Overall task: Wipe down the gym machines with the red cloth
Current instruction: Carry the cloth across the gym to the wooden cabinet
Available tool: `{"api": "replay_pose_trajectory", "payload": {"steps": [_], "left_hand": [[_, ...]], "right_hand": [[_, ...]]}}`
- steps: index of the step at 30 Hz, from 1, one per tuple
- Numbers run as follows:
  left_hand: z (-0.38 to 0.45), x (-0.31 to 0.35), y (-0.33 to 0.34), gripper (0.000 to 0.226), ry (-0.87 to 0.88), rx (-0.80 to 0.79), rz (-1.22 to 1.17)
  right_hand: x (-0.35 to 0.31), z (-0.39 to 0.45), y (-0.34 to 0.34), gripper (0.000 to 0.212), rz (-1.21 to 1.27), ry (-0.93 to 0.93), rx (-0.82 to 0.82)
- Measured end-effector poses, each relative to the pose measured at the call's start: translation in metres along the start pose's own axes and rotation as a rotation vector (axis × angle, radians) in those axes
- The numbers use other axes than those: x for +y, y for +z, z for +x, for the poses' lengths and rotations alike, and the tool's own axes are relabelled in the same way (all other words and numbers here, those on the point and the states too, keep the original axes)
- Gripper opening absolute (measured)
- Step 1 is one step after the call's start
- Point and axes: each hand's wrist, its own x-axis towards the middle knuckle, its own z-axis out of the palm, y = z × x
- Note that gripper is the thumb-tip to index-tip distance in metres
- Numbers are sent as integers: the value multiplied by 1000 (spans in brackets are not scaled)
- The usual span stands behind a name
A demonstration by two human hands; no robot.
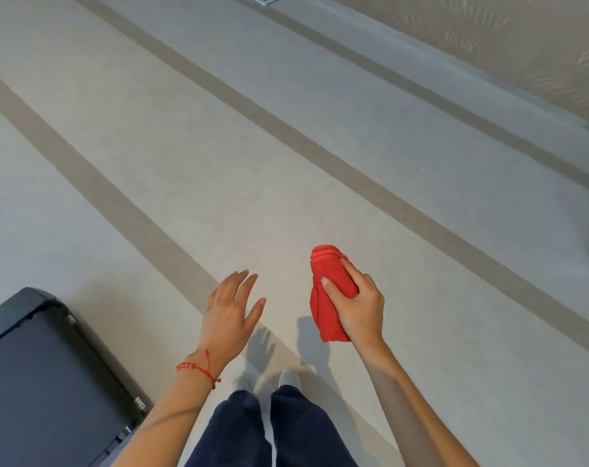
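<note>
Down below us, we hold the cloth (pixel 330 294) in our right hand (pixel 359 306), fingers and thumb curled round the folded red bundle so that grip is closed on it, with folds showing above the fingers and a tail hanging under the palm. The cloth is up in the air over the floor (pixel 185 146), to the right of the machine (pixel 47 382) and well apart from it. Our left hand (pixel 230 311) hangs between the machine and the cloth, its grip open, fingers straight and spread a little, holding nothing; a red bracelet (pixel 198 367) circles its wrist. The machine is a dark grey flat deck with a rounded corner, filling the lower left corner. Pale floor crossed by darker diagonal stripes runs away from the machine. Right of the machine, beneath our arms, we see dark trousers (pixel 279 433) and pale shoes (pixel 288 377), with the hands' shadows on the floor just above them.
</note>
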Motion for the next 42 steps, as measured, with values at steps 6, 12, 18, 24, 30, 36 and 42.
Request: {"api": "replay_pose_trajectory", "payload": {"steps": [6,12,18,24,30,36,42], "left_hand": [[18,-19,-12,43,-118,84,-28],[34,-61,-22,46,-273,141,-49],[63,-120,-45,45,-379,239,-87],[97,-166,-84,42,-367,325,-50],[132,-208,-111,43,-433,316,-14],[182,-250,-128,46,-505,330,-27],[265,-293,-162,45,-531,374,-34]], "right_hand": [[-19,34,35,52,-2,-76,-140],[-51,63,86,52,-21,-147,-271],[-93,95,153,52,-47,-193,-377],[-134,121,216,52,-75,-237,-447],[-170,151,262,52,-88,-258,-498],[-206,202,317,51,-89,-248,-546],[-249,275,380,50,-75,-281,-632]]}}
